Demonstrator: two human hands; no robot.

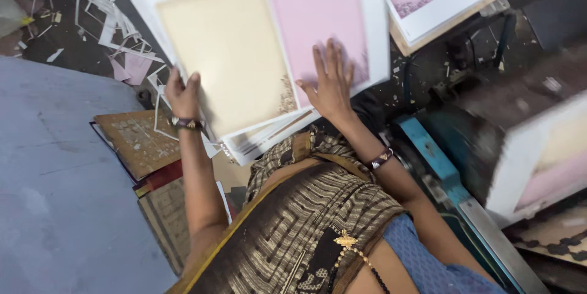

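1. Sheets: a stack of printed sheets (257,55), cream and pink panels with white borders, is lying in front of the person.
2. Left hand (182,93) is gripping the stack's left edge, grip pinching it.
3. Right hand (330,83) is pressing flat on the pink panel, grip spread.
4. Paper trimmings (104,0) are littering the floor beyond.

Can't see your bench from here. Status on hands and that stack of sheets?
Left hand grips the left edge of the sheet stack. Right hand flat on the pink panel, fingers spread. Paper offcuts litter the floor beyond; nothing on top of the stack.
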